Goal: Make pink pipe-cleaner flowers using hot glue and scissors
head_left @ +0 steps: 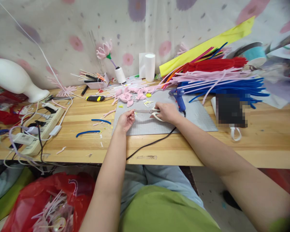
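In my right hand [168, 112] are scissors [155, 113] with pale handles, fingers wrapped round the loops. Their blades [142, 111] point left, and the tips reach my left hand [127, 120]. The fingers of my left hand are pinched together at the tips; a tiny pale yellowish bit shows beside them, too small to name. Both hands are above a grey mat [145, 129]. Beyond them lie pink fuzzy petal shapes [125, 97] and a little heap of thin yellow-white strands [148, 103]. A blue glue gun [179, 99] rests just past my right hand.
Bundles of blue pipe cleaners [232, 88] and red ones [215, 64] are stacked at back right. A pink flower stands in a white holder [120, 75]. A black cable [152, 142] crosses the front edge. At left are a power strip [45, 129] and a yellow-black cutter [95, 98].
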### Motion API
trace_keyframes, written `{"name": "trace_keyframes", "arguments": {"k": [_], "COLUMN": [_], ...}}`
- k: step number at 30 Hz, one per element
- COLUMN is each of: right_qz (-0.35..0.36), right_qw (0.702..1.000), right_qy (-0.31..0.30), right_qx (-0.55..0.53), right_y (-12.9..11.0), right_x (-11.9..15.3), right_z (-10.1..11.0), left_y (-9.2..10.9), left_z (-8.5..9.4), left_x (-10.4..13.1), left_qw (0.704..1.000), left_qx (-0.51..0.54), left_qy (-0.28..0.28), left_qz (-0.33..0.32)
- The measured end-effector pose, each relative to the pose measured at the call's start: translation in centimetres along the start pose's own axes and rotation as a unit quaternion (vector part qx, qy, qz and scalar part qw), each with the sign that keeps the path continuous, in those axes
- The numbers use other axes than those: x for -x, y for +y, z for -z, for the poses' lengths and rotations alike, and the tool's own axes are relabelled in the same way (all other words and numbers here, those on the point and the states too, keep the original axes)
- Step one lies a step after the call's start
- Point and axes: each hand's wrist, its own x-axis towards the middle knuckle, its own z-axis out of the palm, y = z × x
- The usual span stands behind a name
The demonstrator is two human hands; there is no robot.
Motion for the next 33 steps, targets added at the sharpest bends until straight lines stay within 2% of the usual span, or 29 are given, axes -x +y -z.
{"name": "trace_keyframes", "arguments": {"k": [13,22,33], "right_qz": [-0.024,0.006,0.006], "right_qw": [1.0,1.0,1.0], "right_qy": [0.015,-0.004,-0.006], "right_qx": [-0.011,-0.011,-0.001], "right_y": [0.66,0.53,0.27], "right_x": [-0.2,-0.08,-0.09], "right_z": [-0.01,0.16,0.06], "left_y": [-0.07,-0.03,-0.11], "left_z": [-0.09,-0.18,-0.18], "left_x": [0.07,0.08,-0.03], "left_qw": [1.0,1.0,1.0], "left_qx": [-0.006,-0.006,0.002], "left_qy": [0.0,0.002,0.002], "left_qz": [-0.008,0.003,0.002]}}
